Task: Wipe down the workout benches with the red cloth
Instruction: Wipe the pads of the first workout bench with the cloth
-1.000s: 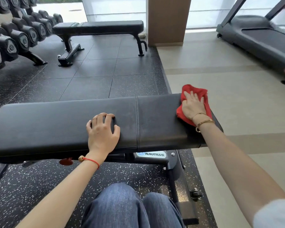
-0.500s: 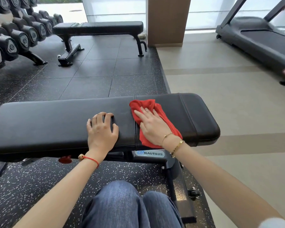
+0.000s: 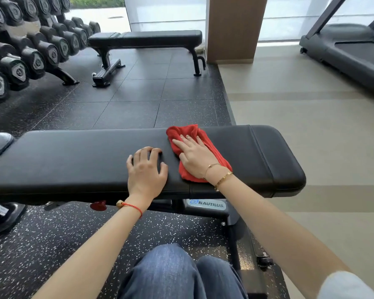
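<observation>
A long black padded bench [image 3: 73,160] runs across the view in front of me. The red cloth [image 3: 209,145] lies on its top, right of the middle. My right hand [image 3: 195,157] presses flat on the cloth with straight fingers. My left hand [image 3: 146,169] rests on the pad just left of the cloth, its fingertips bent against the leather, holding nothing. A second black bench [image 3: 147,37] stands farther back on the rubber floor.
A rack of dumbbells [image 3: 30,50] lines the left side. A brown pillar [image 3: 233,29] stands behind the far bench. A treadmill [image 3: 350,50] is at the right on the beige floor. My knees in jeans [image 3: 171,272] are below the bench.
My right hand slid the red cloth leftward from the bench's right end to beside my left hand. The left hand stayed in place.
</observation>
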Available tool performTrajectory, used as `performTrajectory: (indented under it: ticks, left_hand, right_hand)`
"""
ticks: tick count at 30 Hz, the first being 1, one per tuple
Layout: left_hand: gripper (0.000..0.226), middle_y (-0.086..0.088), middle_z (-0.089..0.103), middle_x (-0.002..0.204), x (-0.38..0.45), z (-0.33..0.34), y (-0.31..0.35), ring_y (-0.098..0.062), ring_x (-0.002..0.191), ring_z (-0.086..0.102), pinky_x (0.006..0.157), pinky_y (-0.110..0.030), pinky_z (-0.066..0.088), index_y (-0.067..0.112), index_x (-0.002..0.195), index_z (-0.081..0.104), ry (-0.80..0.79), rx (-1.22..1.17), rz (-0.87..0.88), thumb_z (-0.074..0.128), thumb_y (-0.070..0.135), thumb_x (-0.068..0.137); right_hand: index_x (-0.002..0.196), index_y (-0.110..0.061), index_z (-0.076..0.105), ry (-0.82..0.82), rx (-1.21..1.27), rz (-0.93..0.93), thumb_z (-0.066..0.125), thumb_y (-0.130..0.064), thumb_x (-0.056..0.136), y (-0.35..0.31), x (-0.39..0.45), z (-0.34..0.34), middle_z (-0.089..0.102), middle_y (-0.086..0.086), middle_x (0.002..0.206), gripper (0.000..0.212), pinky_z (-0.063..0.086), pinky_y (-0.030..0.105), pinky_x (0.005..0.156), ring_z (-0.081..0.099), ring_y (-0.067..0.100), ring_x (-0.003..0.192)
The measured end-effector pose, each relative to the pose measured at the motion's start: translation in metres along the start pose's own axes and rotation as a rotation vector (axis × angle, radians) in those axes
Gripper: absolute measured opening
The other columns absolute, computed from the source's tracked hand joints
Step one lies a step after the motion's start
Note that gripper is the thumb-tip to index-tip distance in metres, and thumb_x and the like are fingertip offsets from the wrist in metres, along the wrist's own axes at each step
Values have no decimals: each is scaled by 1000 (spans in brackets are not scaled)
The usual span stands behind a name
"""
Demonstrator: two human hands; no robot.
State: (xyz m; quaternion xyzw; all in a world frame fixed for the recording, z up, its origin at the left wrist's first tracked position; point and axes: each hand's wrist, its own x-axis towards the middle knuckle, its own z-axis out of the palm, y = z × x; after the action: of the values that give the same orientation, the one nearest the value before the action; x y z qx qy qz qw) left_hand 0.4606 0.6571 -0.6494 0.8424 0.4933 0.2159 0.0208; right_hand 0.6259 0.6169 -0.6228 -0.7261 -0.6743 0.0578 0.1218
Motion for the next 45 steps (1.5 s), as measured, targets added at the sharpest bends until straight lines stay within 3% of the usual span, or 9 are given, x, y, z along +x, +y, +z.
performTrajectory:
  ticks: [5, 10, 13, 16, 23, 29, 36, 39, 45]
  left_hand:
    - [39, -5, 54, 131, 1, 2, -1, -28, 127, 46, 113, -51, 28, 21, 123, 56, -1, -4, 7, 44, 35, 88]
    - [37, -4, 54, 130, 1, 3, -2, -27, 127, 46, 113, -51, 29, 22, 123, 56, -5, -1, -3, 47, 34, 88]
    - [37, -4, 55, 129, 1, 4, -1, -27, 126, 47, 112, -51, 30, 22, 121, 57, -5, -2, -8, 48, 34, 88]
    - [36, -5, 54, 130, 1, 4, -1, -27, 127, 47, 112, -51, 30, 21, 122, 57, -7, 0, -13, 49, 34, 88]
    - [45, -6, 54, 130, -1, 1, 1, -29, 126, 47, 113, -52, 29, 19, 123, 57, -2, 3, -15, 39, 37, 86]
    - [45, -5, 55, 129, 0, 2, 1, -27, 125, 48, 113, -50, 29, 20, 124, 58, 7, 4, -15, 41, 37, 86]
    - [45, -5, 55, 130, 1, 7, -3, -28, 127, 49, 114, -51, 29, 18, 125, 59, 30, -25, -11, 42, 36, 87]
    - [45, -6, 56, 132, 1, 7, -6, -27, 130, 48, 116, -52, 29, 18, 126, 60, 25, -59, -14, 45, 34, 87]
    - [39, -3, 55, 137, 6, -29, -3, -23, 136, 44, 120, -48, 25, 15, 130, 58, -147, -230, -88, 58, 21, 91]
  right_hand:
    - [152, -27, 23, 72, 35, 16, 32, -35, 100, 1, -42, 5, 18, 2, 161, 53, 0, 38, 122, 11, 19, 149]
    - [152, -24, 24, 160, 392, 61, 34, -39, 101, 4, -51, -10, 26, 0, 158, 53, 5, 35, 122, 13, 14, 149]
    - [151, -13, 25, 299, 217, 247, 46, -40, 96, 17, -55, -13, 27, 6, 157, 65, 11, 40, 121, 18, 22, 147]
    - [150, -8, 24, 173, 113, 430, 45, -51, 93, 32, -60, -12, 20, 10, 159, 74, 6, 44, 122, 11, 29, 148]
    - [129, -6, 52, 217, 257, 333, 57, -51, 88, 33, -61, -5, 38, 11, 150, 61, 11, 45, 121, 22, 29, 144]
    - [92, -2, 61, 287, 313, 270, 68, -33, 84, 28, -50, -8, 60, 10, 104, 33, 36, 35, 101, 50, 28, 109]
    - [79, -13, 47, 332, 511, 313, 67, -26, 84, 18, -30, -14, 54, -6, 72, 24, 31, 16, 60, 52, 7, 67]
    - [81, -11, 50, 284, 568, 331, 67, -28, 84, 14, -19, -18, 56, -10, 69, 25, 36, 7, 58, 52, -1, 64]
    - [101, -8, 62, 30, 932, 573, 69, -21, 85, -1, -10, -47, 69, 2, 97, 22, 54, 37, 85, 66, 18, 90]
